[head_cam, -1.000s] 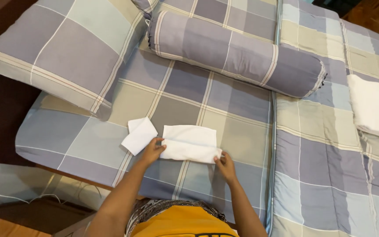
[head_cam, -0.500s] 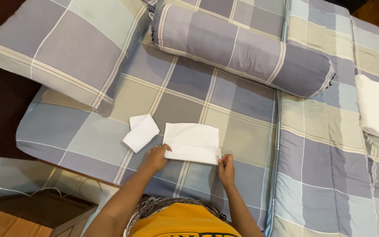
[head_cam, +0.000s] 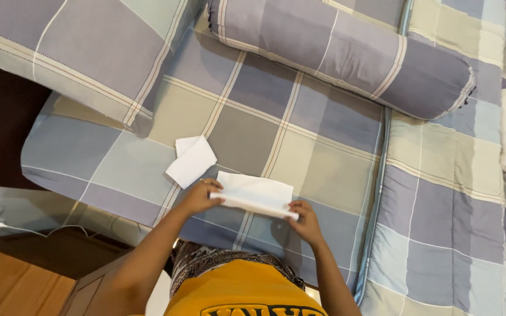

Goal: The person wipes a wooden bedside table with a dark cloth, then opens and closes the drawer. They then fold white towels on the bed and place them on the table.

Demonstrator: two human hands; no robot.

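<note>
Since the earlier frame, both hands are lifting the white cloth edge: left hand and right hand pinching its corners; one folded cloth lying finished beside.

One view only, from a camera worn on the person's head. It looks steeply down, almost straight onto the bed, from standing height at the bed's near edge. The person's own torso fills the bottom middle, and both forearms run up from there into the picture's centre. The bolster lies across the top, farthest from the lens. At the lower left the floor beside the bed shows.
</note>
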